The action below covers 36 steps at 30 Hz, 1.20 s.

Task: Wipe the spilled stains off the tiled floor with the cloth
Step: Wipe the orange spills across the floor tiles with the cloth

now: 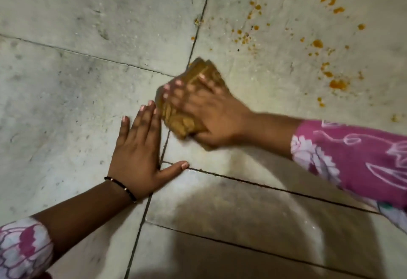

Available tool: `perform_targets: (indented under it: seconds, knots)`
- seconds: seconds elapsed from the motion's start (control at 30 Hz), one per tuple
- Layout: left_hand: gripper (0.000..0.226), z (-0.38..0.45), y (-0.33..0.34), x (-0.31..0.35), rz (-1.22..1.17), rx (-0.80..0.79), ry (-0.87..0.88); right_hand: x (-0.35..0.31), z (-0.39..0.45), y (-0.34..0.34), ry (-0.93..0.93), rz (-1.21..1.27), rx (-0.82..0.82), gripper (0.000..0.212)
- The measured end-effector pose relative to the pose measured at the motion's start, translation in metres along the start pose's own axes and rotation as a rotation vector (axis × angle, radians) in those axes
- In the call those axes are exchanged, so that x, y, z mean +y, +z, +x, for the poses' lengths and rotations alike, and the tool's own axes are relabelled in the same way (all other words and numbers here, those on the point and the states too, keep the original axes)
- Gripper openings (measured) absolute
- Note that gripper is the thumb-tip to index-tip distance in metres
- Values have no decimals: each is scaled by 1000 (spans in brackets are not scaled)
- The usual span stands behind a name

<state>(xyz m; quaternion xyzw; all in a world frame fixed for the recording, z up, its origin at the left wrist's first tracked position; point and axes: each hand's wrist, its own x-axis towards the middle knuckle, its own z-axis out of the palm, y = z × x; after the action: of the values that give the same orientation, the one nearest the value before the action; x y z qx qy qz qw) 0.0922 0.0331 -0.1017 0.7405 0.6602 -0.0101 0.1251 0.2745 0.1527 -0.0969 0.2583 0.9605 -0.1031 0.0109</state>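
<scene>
A folded, yellow-brown stained cloth lies on the pale tiled floor near a tile joint. My right hand presses down on top of it, fingers spread over the cloth and thumb tucked at its near edge; the hand is motion-blurred. My left hand rests flat on the floor just left of the cloth, fingers straight, thumb out along a grout line. Orange stains are spattered over the tile to the upper right, with a larger blob right of the cloth.
Dark grout lines cross the floor and meet near my left thumb. A shadow darkens the tiles at the bottom centre. Pink and white patterned sleeves cover both forearms.
</scene>
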Motion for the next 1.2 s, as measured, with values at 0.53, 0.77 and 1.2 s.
perform_targets:
  seconds: [0.53,0.77,1.2]
  knots:
    - [106,-1,-2,1,43,-35,19,-16,-40,2,245,-55,9,90]
    - [108,-2,-1,-1,23,-25,22,28,-124,-5,662,-30,89,85]
    - [111,-2,1,-3,24,-17,48,-11,-148,6,575,-14,15,89]
